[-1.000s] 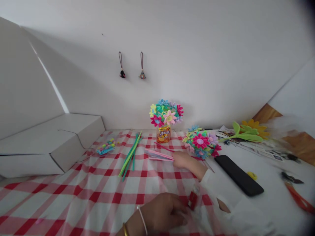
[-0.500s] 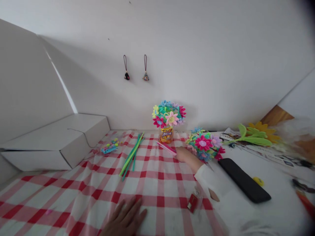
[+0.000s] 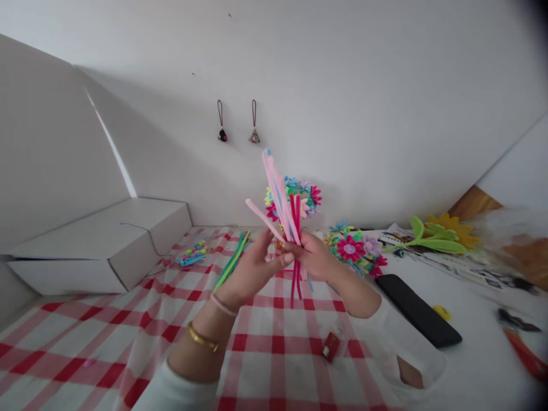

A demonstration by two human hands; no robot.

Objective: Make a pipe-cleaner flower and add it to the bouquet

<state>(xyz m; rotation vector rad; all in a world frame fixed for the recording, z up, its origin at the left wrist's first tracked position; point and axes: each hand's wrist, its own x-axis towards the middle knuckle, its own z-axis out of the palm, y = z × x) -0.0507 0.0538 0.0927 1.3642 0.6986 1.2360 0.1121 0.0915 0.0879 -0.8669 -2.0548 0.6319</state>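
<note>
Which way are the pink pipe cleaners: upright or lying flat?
Mostly upright: the pink pipe cleaners rise, leaning, above the left hand and right hand.

Up come the fuzzy sticks (image 3: 280,200), off the tablecloth (image 3: 257,348) and near upright in the right hand (image 3: 317,257)! And the left hand (image 3: 250,271) leaves the near side, meeting them at mid-scene!

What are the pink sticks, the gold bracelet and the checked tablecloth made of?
The pink sticks look like pipe cleaners: fuzzy fibre, matte and soft-edged. The gold bracelet seems shiny metal, or a coating like it: it's yellow and glinting. The checked tablecloth could be fabric or thin plastic: mostly dull, it lies in loose folds.
</note>
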